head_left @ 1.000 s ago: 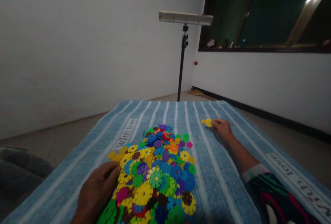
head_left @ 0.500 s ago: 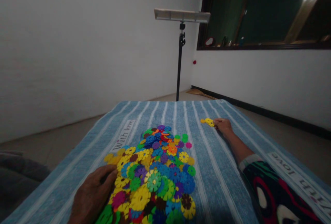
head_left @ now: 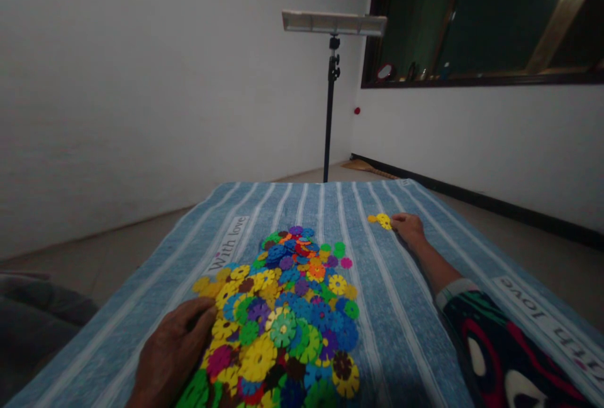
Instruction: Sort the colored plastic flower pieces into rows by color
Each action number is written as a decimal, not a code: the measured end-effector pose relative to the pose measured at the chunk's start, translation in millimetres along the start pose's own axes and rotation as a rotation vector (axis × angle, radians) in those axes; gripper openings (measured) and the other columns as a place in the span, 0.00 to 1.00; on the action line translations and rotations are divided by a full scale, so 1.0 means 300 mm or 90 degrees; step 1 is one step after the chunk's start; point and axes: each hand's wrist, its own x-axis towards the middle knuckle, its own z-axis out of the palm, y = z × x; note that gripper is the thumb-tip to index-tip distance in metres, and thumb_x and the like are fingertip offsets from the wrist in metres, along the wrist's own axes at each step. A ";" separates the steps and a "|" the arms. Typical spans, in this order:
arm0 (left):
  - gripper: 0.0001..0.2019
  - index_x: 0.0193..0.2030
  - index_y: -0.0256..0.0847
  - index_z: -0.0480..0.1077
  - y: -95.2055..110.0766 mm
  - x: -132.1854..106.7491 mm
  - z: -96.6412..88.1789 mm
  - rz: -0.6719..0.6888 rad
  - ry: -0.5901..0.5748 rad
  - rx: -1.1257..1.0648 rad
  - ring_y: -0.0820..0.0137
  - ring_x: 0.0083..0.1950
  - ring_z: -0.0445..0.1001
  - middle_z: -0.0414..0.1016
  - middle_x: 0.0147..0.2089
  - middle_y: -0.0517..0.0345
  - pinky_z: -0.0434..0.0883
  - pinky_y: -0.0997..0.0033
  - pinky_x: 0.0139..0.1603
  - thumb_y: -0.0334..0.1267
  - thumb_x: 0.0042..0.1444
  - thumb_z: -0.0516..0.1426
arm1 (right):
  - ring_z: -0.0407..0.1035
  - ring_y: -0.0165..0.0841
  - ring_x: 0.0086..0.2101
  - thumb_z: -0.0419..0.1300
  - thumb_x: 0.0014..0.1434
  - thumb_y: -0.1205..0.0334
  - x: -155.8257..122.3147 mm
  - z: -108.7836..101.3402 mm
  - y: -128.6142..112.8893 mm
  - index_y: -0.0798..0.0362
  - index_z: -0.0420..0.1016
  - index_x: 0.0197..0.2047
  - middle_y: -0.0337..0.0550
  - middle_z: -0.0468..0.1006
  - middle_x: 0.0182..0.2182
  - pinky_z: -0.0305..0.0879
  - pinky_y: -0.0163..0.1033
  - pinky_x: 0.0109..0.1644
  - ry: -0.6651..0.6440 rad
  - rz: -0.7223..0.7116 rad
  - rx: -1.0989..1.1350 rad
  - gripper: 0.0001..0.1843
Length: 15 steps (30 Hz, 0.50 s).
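Note:
A heap of notched plastic snowflake discs (head_left: 283, 329) in yellow, blue, green, purple, red and brown covers the near middle of the cloth. My left hand (head_left: 172, 351) rests against the heap's left side, thumb and forefinger a little apart, other fingers mostly hidden; I see nothing held in it. Out to the right, away from the heap, my right hand (head_left: 408, 228) is low over the cloth, its fingers pinched at the edge of a yellow snowflake disc (head_left: 384, 222). A smaller orange-yellow disc (head_left: 372, 219) lies just left of that one, touching or overlapping it.
A blue cloth with white stripes (head_left: 401, 307) covers the table. Past its far edge stands a black pole (head_left: 329, 119) topped by a flat panel (head_left: 334, 23). White walls and a dark window (head_left: 491, 18) lie behind. Grey fabric (head_left: 40, 326) shows at lower left.
The view has shifted slightly. Both hands keep nearly the same places; the right fingers and the yellow disc have barely moved.

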 end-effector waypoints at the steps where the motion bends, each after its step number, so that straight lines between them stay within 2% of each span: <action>1: 0.19 0.33 0.47 0.80 0.001 0.000 -0.002 -0.003 -0.025 0.000 0.59 0.44 0.80 0.83 0.42 0.57 0.76 0.65 0.47 0.52 0.48 0.52 | 0.75 0.38 0.32 0.61 0.42 0.62 -0.002 -0.001 -0.001 0.54 0.82 0.30 0.43 0.82 0.28 0.67 0.38 0.36 0.001 -0.006 -0.011 0.11; 4: 0.20 0.36 0.45 0.80 0.000 -0.002 -0.005 -0.018 -0.071 0.001 0.57 0.47 0.79 0.82 0.45 0.55 0.75 0.63 0.50 0.52 0.50 0.50 | 0.75 0.39 0.35 0.63 0.42 0.61 -0.009 -0.004 -0.006 0.55 0.82 0.32 0.44 0.83 0.31 0.67 0.39 0.39 -0.001 -0.021 -0.040 0.12; 9: 0.20 0.36 0.45 0.79 -0.002 -0.003 -0.001 -0.018 -0.066 -0.014 0.57 0.47 0.78 0.82 0.45 0.54 0.75 0.64 0.48 0.53 0.50 0.50 | 0.74 0.38 0.34 0.65 0.42 0.61 -0.027 -0.001 -0.008 0.55 0.82 0.35 0.43 0.82 0.30 0.65 0.38 0.38 -0.010 -0.045 -0.080 0.15; 15: 0.21 0.36 0.44 0.79 -0.001 0.002 0.003 -0.033 -0.075 -0.008 0.56 0.48 0.78 0.82 0.45 0.53 0.75 0.63 0.48 0.52 0.49 0.50 | 0.72 0.35 0.33 0.64 0.42 0.62 -0.034 0.012 -0.009 0.53 0.81 0.33 0.39 0.80 0.29 0.63 0.36 0.38 0.000 -0.079 -0.117 0.12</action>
